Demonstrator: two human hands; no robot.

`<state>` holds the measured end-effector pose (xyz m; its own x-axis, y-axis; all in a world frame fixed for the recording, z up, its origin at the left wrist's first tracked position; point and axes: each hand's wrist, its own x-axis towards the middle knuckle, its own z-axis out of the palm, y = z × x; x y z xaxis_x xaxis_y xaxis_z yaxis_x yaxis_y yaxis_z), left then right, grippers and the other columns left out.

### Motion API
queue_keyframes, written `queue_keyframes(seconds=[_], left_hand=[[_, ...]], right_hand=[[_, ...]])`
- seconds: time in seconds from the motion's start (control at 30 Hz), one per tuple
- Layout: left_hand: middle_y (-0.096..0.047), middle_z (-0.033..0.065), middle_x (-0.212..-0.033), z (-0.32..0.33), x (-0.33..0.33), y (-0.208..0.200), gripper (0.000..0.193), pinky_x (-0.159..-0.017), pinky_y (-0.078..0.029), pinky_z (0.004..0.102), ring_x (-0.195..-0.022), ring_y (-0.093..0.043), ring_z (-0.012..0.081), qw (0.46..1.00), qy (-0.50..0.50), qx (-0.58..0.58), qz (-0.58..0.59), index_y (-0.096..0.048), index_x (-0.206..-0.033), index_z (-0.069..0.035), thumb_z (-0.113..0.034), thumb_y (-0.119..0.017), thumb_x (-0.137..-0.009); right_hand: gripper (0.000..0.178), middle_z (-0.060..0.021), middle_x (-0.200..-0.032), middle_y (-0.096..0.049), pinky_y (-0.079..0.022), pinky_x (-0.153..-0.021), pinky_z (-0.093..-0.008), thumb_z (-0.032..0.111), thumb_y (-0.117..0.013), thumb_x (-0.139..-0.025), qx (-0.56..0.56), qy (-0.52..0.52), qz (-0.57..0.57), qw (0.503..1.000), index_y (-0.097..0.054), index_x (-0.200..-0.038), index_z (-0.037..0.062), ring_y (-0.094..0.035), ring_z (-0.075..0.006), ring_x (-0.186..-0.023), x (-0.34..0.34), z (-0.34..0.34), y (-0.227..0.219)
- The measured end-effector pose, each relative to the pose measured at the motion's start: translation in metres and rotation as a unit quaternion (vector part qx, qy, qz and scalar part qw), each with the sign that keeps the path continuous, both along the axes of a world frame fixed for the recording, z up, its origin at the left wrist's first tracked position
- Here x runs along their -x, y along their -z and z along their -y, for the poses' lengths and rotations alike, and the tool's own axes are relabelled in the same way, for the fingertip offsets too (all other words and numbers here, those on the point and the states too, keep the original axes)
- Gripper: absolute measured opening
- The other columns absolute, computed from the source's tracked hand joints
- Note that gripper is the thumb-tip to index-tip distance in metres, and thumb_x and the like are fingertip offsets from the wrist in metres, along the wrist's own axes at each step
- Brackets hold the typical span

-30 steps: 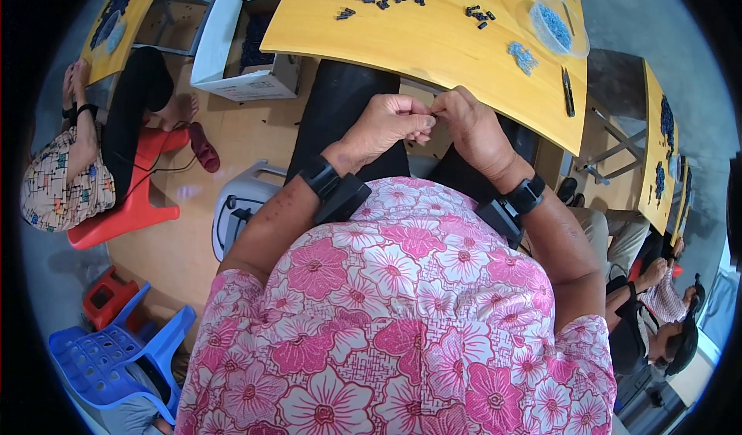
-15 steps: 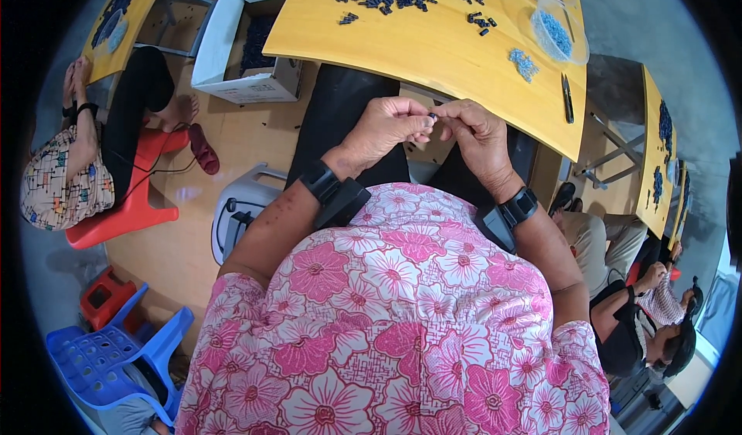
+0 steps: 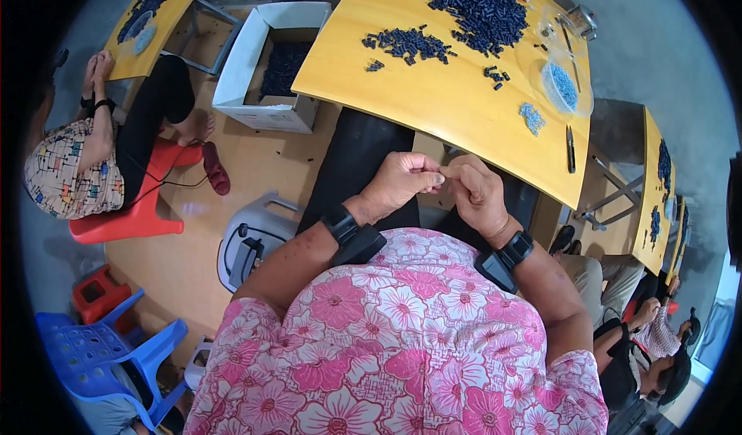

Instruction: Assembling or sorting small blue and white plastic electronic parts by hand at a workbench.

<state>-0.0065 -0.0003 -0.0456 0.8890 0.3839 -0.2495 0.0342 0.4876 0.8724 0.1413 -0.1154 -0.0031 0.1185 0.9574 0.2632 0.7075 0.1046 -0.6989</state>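
Over my lap, just off the table's near edge, my left hand [image 3: 402, 184] and my right hand [image 3: 479, 195] meet fingertip to fingertip. Both are closed in a pinch; whatever lies between the fingers is too small or too covered to make out. On the yellow table [image 3: 402, 91] beyond them lie a large heap of small black cylindrical parts [image 3: 483, 13], a smaller heap of black parts [image 3: 410, 44] and a few loose black pieces [image 3: 497, 76]. A clear tub of tiny blue pieces [image 3: 563, 87] stands at the right, with spilled blue pieces [image 3: 532, 118] and slim black tweezers [image 3: 570, 149] nearer.
Left of the table stands a white cardboard box [image 3: 263, 116] with dark parts inside. A grey stool [image 3: 259, 238] is beside my left arm. One person sits on a red stool [image 3: 158, 195] at the left; others sit at the right by another yellow table [image 3: 653, 195].
The view has shifted, so table and hands appear lower and more of the table's far part shows. The small black part seen between my fingertips before is now hidden. My hands remain together.
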Motion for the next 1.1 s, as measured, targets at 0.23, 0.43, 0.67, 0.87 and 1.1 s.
queue_keyframes(seconds=[0.23,0.43,0.67,0.87,1.1], left_hand=[[-0.066,0.0049,-0.082,-0.007,-0.001,-0.001,0.011,-0.067,-0.051,0.0217,-0.075,-0.061,0.0084,0.999,-0.024,-0.028,0.035,-0.064,-0.094,0.003,-0.007,-0.062,-0.088],[-0.063,0.0046,-0.08,-0.008,-0.003,-0.009,0.011,-0.071,-0.051,0.024,-0.076,-0.062,0.0111,0.997,-0.058,0.014,0.042,-0.062,-0.094,0.002,-0.007,-0.061,-0.088],[-0.064,0.0043,-0.081,-0.011,-0.006,-0.007,0.013,-0.069,-0.05,0.0223,-0.074,-0.061,0.0096,0.999,-0.036,0.016,0.037,-0.063,-0.096,0.002,-0.009,-0.062,-0.089],[-0.064,0.0039,-0.081,-0.012,-0.004,-0.006,0.011,-0.069,-0.049,0.0218,-0.073,-0.06,0.0089,0.997,-0.037,0.041,0.054,-0.062,-0.094,0.001,-0.008,-0.062,-0.089],[-0.062,0.0054,-0.082,-0.012,-0.005,-0.005,0.009,-0.07,-0.048,0.0238,-0.075,-0.058,0.0105,0.998,-0.021,0.03,0.059,-0.06,-0.093,0.002,-0.006,-0.059,-0.089]], right_hand=[[0.032,-0.0141,-0.086,-0.06,-0.05,-0.069,-0.0338,-0.008,-0.059,-0.067,0.026,0.021,-0.105,0.994,-0.064,-0.096,0.0048,-0.061,-0.0321,-0.078,0.0,-0.011,-0.003],[0.019,-0.0134,-0.08,-0.06,-0.048,-0.063,-0.0313,0.001,-0.062,-0.076,0.027,0.138,0.004,0.99,-0.067,-0.094,0.003,-0.059,-0.026,-0.07,-0.03,-0.064,-0.024],[0.023,-0.0081,-0.076,-0.064,-0.049,-0.059,-0.0273,0.016,-0.071,-0.077,-0.019,0.223,0.054,0.973,-0.068,-0.094,0.0006,-0.059,-0.0149,-0.063,-0.065,-0.131,0.003],[0.023,-0.0106,-0.076,-0.065,-0.05,-0.063,-0.0326,0.019,-0.071,-0.073,0.028,0.252,0.149,0.956,-0.068,-0.087,0.0012,-0.062,-0.0222,-0.066,-0.064,-0.148,0.004],[0.015,-0.0133,-0.077,-0.064,-0.05,-0.065,-0.0353,0.015,-0.067,-0.074,0.02,0.254,0.181,0.95,-0.067,-0.083,0.003,-0.062,-0.0275,-0.068,-0.061,-0.149,0.006]])
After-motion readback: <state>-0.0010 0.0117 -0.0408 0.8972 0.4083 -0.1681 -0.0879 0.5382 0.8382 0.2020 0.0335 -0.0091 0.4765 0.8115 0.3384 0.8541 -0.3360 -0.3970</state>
